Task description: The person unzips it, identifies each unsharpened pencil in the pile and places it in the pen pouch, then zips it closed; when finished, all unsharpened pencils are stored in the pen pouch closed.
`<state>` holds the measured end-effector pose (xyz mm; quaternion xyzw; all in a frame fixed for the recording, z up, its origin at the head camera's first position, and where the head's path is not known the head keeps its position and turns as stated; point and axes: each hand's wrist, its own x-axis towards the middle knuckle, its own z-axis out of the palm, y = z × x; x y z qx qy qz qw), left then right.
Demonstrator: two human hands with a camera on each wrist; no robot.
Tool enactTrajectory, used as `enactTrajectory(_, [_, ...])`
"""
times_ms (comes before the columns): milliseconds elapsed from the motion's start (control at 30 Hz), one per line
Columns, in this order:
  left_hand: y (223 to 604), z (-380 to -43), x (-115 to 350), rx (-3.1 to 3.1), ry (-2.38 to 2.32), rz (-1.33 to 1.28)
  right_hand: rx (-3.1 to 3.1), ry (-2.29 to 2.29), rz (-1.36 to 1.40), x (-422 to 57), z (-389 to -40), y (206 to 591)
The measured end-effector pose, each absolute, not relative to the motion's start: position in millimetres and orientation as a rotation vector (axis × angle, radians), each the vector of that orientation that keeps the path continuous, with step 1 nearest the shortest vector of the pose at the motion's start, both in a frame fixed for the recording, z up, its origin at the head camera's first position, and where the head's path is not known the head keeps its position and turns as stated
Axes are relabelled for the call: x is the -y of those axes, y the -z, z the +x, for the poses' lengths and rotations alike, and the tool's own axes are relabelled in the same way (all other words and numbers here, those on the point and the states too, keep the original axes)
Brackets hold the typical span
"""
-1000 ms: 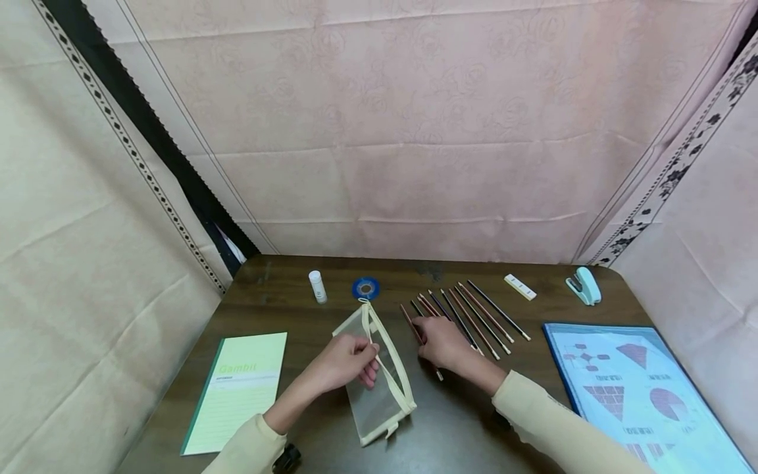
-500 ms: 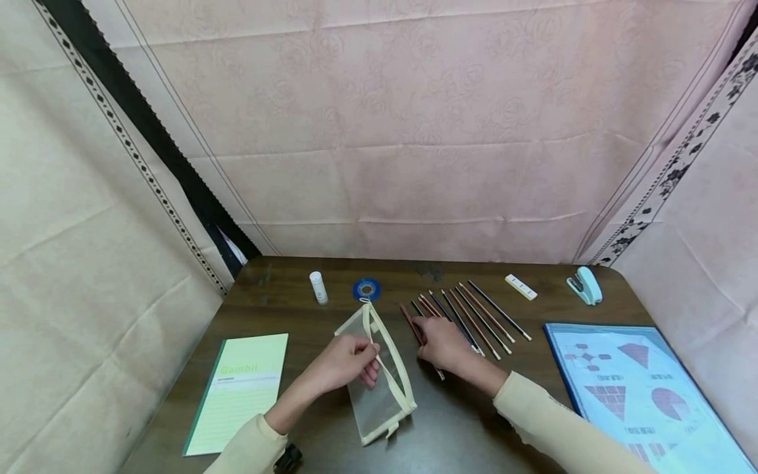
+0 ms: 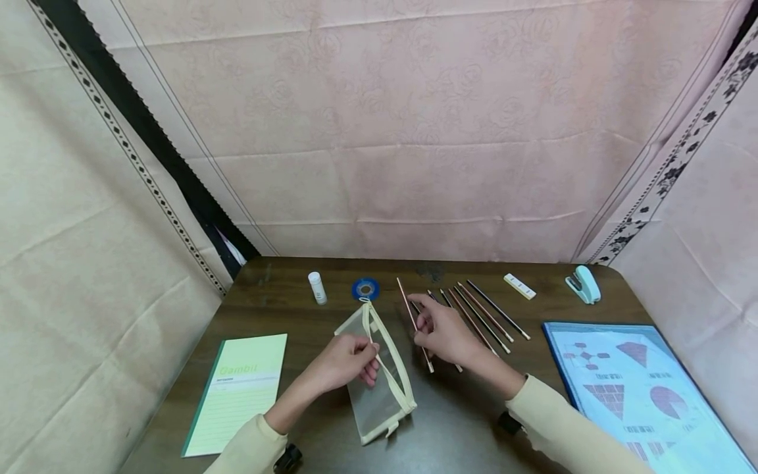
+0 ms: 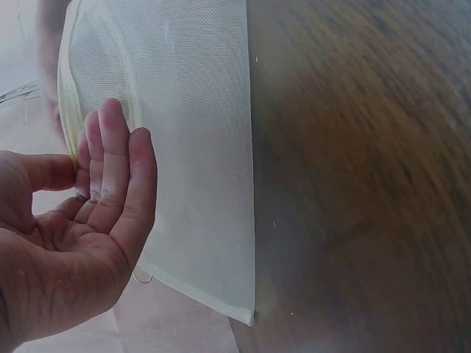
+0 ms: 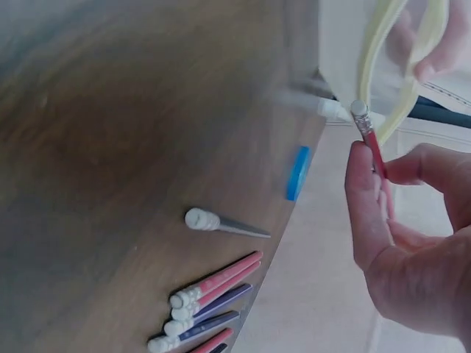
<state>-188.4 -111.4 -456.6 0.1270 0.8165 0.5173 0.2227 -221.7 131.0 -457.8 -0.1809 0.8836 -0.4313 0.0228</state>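
Observation:
A mesh pencil case (image 3: 370,411) with cream trim and a zipper lies slanted at the middle of the table, its mouth spread apart. My left hand (image 3: 348,363) pinches the zippered edge between thumb and fingers, also visible in the left wrist view. Just right of the case, my right hand (image 3: 447,334) holds a red pencil (image 5: 377,153) off the table, the eraser end pointing up beyond the fingertips in the right wrist view. Several more pencils (image 3: 498,309), red and dark, lie in a slanted row beside and partly beneath that hand, which hides some of them.
At the back stand or lie a white glue stick (image 3: 317,288), a blue tape roll (image 3: 365,288), a white eraser (image 3: 520,287) and a mint stapler (image 3: 585,286). A green notebook (image 3: 237,395) is at left, a blue folder (image 3: 630,395) at right.
My right hand has picked the leftmost red pencil up from the table and raised it slightly; the pencil has turned more upright. My left hand keeps its place on the case.

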Motion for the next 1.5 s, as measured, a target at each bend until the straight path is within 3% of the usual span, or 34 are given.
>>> enactTrajectory(633, [458, -190, 109, -2.291, -1.408, 0.373, -2.246, 1.934, -0.532, -114, -192, 418])
enactTrajectory(1500, [455, -189, 108, -2.273, -1.448, 0.344, -2.227, 1.648, -0.529, -91, -170, 432])
